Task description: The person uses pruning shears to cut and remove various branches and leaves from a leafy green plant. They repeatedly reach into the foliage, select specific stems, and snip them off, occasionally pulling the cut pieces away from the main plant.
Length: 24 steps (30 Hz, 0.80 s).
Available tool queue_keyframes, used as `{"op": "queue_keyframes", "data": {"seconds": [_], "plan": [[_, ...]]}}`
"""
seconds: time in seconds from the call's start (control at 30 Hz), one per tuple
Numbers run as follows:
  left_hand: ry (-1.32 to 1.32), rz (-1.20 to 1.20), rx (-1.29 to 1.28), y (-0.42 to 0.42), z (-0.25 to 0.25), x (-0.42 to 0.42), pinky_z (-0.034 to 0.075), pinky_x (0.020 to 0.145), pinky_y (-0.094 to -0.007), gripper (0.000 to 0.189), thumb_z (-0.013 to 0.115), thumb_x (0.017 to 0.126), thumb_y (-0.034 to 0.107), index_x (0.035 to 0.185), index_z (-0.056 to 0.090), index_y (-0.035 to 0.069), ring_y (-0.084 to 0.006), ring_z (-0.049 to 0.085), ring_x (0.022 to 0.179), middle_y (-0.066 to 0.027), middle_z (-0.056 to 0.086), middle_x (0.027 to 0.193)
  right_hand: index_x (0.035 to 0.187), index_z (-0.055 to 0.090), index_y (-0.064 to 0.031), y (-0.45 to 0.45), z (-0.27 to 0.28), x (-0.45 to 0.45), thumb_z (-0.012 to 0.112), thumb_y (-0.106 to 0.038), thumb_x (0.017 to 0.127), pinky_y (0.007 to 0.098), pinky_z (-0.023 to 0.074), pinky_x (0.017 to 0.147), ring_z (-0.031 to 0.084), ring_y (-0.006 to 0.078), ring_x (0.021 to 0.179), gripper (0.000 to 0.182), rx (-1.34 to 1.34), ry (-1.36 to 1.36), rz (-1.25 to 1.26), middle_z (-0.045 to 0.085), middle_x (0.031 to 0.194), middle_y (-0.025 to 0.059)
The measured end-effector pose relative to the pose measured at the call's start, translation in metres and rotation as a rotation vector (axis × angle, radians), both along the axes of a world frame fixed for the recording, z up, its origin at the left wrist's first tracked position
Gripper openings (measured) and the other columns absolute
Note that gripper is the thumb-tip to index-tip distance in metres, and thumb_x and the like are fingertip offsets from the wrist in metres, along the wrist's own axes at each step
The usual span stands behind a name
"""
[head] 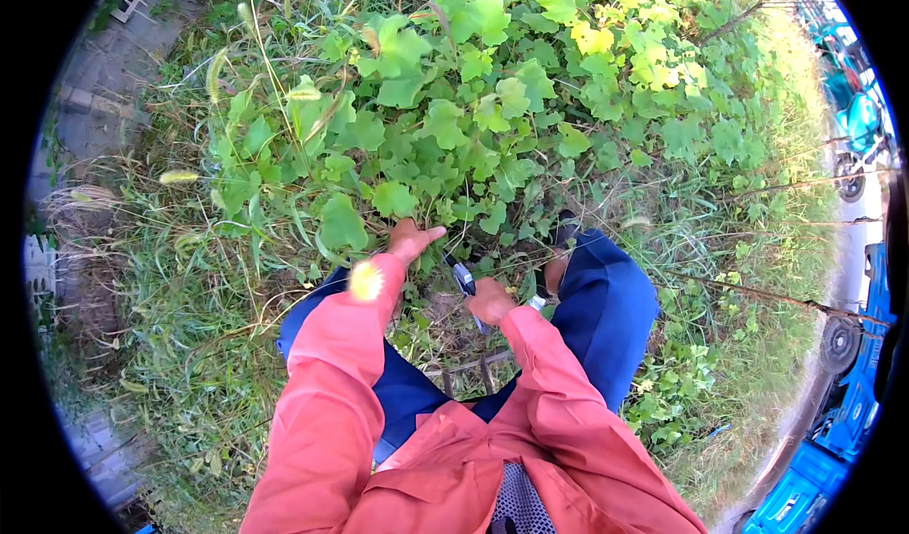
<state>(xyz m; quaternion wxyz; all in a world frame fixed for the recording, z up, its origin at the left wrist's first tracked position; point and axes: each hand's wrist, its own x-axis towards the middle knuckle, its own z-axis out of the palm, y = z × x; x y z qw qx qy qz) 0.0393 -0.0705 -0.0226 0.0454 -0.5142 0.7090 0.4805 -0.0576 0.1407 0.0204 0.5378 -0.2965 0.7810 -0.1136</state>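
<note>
My left hand (pixel 414 239) reaches in at the base of broad-leaved green plants (pixel 440 126), its thumb pointing right; leaves hide its other fingers, so any hold on a stem cannot be told. My right hand (pixel 490 301) is closed around the handle of a metal hand tool (pixel 463 278), which looks like pruning shears. The tool's dark tip points up and left, a short way below and right of my left hand. Both hands are low, between my bent knees in blue trousers.
Grass with bristly seed heads (pixel 179 177) grows on the left, beside grey paving (pixel 99 72). Thin bare branches (pixel 774 296) stick out on the right. Beyond them, at the right rim, stand a blue truck (pixel 859 392) and a teal motorbike or scooter (pixel 861 122).
</note>
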Motion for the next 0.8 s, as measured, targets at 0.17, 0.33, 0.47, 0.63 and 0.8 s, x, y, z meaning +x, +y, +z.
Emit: {"op": "queue_keyframes", "data": {"seconds": [0.17, 0.33, 0.47, 0.63, 0.8], "plan": [[0.037, 0.296, -0.1, 0.036, -0.095, 0.038, 0.045, 0.089, -0.0359, 0.07, 0.079, 0.07, 0.023, 0.129, 0.047, 0.004, -0.0255, 0.055, 0.107, -0.0112, 0.056, 0.122, 0.089, 0.058, 0.0011, 0.006, -0.018, 0.014, 0.056, -0.01, 0.085, 0.033, 0.0495, 0.045, 0.061, 0.0204, 0.054, 0.012, -0.15, -0.736, -0.881, 0.065, 0.074, 0.012], [0.049, 0.565, 0.207, 0.041, -0.092, 0.036, 0.047, 0.087, -0.0369, 0.065, 0.079, 0.072, 0.026, 0.125, 0.051, -0.001, -0.0255, 0.06, 0.099, -0.0112, 0.062, 0.114, 0.097, 0.054, -0.0004, -0.009, -0.034, 0.014, 0.054, -0.012, 0.087, 0.033, 0.0533, 0.051, 0.063, 0.0211, 0.064, 0.015, -0.026, -0.527, -0.818, 0.065, 0.08, 0.0121], [0.237, 0.384, 0.642, 0.065, -0.035, 0.014, 0.048, 0.085, -0.037, 0.062, 0.079, 0.073, 0.027, 0.12, 0.054, -0.005, -0.0256, 0.062, 0.094, -0.0133, 0.063, 0.109, 0.099, 0.054, -0.002, -0.013, -0.046, 0.018, 0.053, -0.012, 0.088, 0.0329, 0.0553, 0.058, 0.065, 0.0209, 0.07, 0.015, -0.041, -0.768, -0.881, 0.064, 0.083, 0.0116], [0.275, 0.458, 0.864, 0.05, -0.039, 0.036, 0.048, 0.084, -0.0365, 0.058, 0.079, 0.073, 0.021, 0.119, 0.055, -0.004, -0.0224, 0.062, 0.094, -0.012, 0.065, 0.105, 0.097, 0.052, -0.0034, -0.015, -0.035, 0.011, 0.055, -0.012, 0.086, 0.0339, 0.0562, 0.065, 0.067, 0.0231, 0.079, 0.014, -0.085, -1.024, -0.823, 0.066, 0.093, 0.0141], [0.246, 0.576, 0.776, 0.047, -0.061, 0.069, 0.05, 0.077, -0.0362, 0.03, 0.068, 0.083, 0.019, 0.11, 0.067, 0.004, -0.0207, 0.062, 0.087, -0.0069, 0.066, 0.104, 0.096, 0.052, -0.0025, -0.003, -0.025, -0.008, 0.055, -0.01, 0.085, 0.039, 0.0595, 0.064, 0.066, 0.0254, 0.083, 0.013, -0.055, -0.901, -0.769, 0.064, 0.095, 0.0139]]}}
